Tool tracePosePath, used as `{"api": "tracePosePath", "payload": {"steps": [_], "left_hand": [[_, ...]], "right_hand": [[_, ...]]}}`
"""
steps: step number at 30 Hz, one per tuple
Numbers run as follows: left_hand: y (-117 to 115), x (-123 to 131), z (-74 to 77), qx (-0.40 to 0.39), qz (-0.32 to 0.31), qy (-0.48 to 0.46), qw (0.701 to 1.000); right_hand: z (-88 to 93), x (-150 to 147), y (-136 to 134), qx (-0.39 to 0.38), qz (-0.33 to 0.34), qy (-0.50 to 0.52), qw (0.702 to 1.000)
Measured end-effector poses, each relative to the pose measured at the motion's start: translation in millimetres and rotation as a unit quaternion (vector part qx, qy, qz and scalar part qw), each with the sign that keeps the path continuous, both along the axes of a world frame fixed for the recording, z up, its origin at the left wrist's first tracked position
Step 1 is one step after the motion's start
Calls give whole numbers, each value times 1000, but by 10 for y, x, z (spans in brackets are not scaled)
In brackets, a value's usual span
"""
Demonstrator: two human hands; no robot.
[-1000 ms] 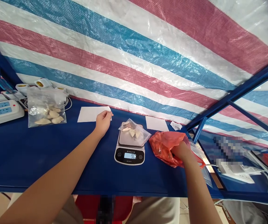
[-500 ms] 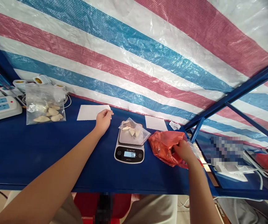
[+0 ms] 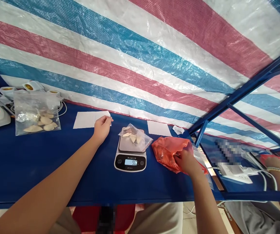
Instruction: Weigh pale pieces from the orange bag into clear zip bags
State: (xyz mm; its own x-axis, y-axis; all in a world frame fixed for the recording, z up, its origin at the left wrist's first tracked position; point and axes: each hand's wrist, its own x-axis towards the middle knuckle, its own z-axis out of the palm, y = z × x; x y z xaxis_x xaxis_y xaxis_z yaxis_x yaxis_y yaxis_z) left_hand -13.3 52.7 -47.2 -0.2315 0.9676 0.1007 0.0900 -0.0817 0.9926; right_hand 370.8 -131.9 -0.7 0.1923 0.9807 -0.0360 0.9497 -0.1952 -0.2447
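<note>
Striped sheeting [image 3: 130,70] backs the blue worktop [image 3: 32,162]. Near its right edge, the right hand [image 3: 188,162] reaches into a red bag [image 3: 163,151], grip hidden; withdrawing likely needs a clear mouth. Left hand [image 3: 102,127] curls closed at white paper [image 3: 85,119].

On the front panel of the electronic scale [image 3: 130,162], a line of Chinese characters above the display reads 防水电子秤, "waterproof electronic scale". The lit display [image 3: 131,162] shows the digits 9 and 6; whether a decimal point parts them is unclear. The marks on the two round buttons either side, and the line beneath, are too small to read.
</note>
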Motion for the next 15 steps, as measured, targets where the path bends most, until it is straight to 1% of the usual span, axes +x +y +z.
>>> {"api": "tracePosePath", "payload": {"steps": [3, 8, 13, 15], "left_hand": [[-1, 5, 10, -3, -3, -9, 1000], [-17, 12, 24, -6, -8, -24, 1000], [-21, 19, 37, -12, -8, -35, 999], [-16, 22, 39, -15, -2, -39, 999]], "right_hand": [[-6, 36, -34, 26, -31, -13, 999], [52, 71, -171, 66, -77, -26, 994], [45, 32, -199, 99, -101, -1, 990], [60, -2, -190, 107, -96, -1, 990]]}}
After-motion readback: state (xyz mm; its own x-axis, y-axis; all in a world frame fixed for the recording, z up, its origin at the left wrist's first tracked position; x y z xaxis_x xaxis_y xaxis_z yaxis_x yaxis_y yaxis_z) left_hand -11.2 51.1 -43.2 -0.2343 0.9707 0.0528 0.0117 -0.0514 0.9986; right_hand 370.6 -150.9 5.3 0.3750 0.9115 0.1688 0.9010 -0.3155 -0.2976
